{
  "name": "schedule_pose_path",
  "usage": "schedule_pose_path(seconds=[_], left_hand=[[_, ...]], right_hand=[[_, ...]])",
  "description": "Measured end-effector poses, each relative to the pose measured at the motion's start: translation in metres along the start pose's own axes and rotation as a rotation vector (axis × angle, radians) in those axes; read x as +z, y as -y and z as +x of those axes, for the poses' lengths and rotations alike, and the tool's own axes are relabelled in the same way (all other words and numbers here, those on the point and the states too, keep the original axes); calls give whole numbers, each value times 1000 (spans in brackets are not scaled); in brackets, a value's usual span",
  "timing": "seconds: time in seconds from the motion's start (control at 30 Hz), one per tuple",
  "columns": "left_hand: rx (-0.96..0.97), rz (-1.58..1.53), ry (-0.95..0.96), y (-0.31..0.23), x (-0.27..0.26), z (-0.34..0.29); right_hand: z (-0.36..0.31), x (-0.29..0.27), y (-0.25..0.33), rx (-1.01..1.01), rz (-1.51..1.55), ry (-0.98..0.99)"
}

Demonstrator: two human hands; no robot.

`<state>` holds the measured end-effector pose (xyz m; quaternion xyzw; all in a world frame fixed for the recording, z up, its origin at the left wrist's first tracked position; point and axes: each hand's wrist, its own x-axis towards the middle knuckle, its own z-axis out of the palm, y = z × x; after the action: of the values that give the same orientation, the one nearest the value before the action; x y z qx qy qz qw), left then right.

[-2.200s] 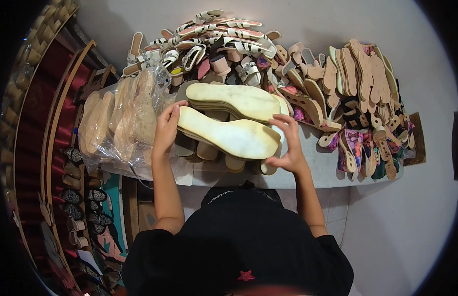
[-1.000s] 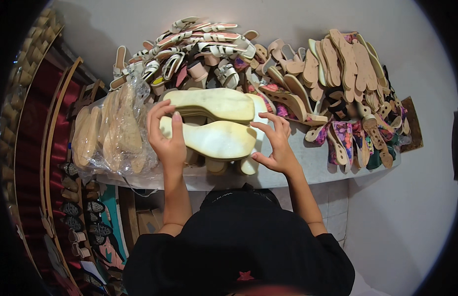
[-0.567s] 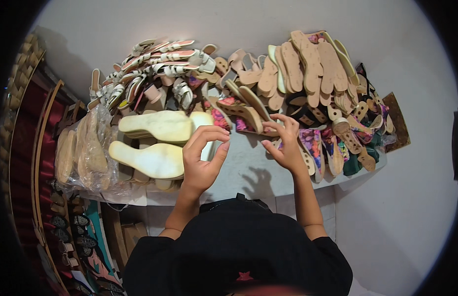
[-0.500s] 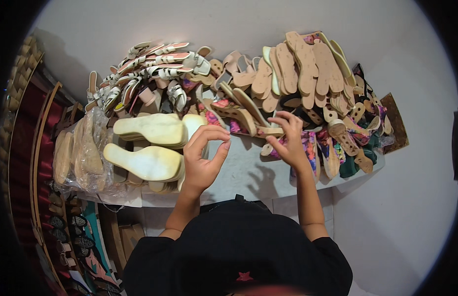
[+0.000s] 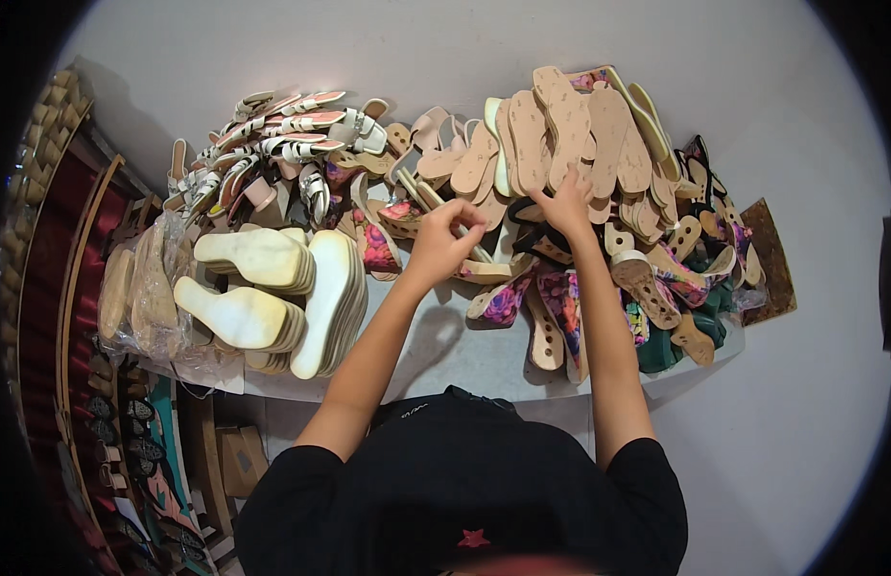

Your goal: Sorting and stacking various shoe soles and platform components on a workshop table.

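Shifted right & far since half a sec ago, left hand curls w/ thumb & index close together; right hand is over tan soles at far right, fingers a bit apart, can't tell if either grips anything. Whitish table has grey wall on far side; clear plastic bag at left has pale soles inside. Tan soles look flat, foot-shaped, w/ small dark marks.

Prob. shoe wkshp: table w/ stacked soles & sandals.
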<state>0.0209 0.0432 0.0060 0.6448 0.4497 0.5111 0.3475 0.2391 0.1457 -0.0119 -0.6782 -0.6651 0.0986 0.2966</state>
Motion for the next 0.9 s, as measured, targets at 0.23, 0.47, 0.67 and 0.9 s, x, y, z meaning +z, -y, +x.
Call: schedule_pose_path(seconds=[0.23, 0.47, 0.67, 0.9], left_hand=[[75, 210, 132, 61, 49, 83], [-60, 259, 23, 93, 88, 141], [-195, 374, -29, 100, 104, 167], [-67, 285, -298, 94, 133, 176]], right_hand=[[17, 6, 2, 32, -145, -23], [39, 2, -48, 60, 594, -240], [41, -23, -62, 109, 1054, -240], [41, -9, -77, 23, 985, -186]])
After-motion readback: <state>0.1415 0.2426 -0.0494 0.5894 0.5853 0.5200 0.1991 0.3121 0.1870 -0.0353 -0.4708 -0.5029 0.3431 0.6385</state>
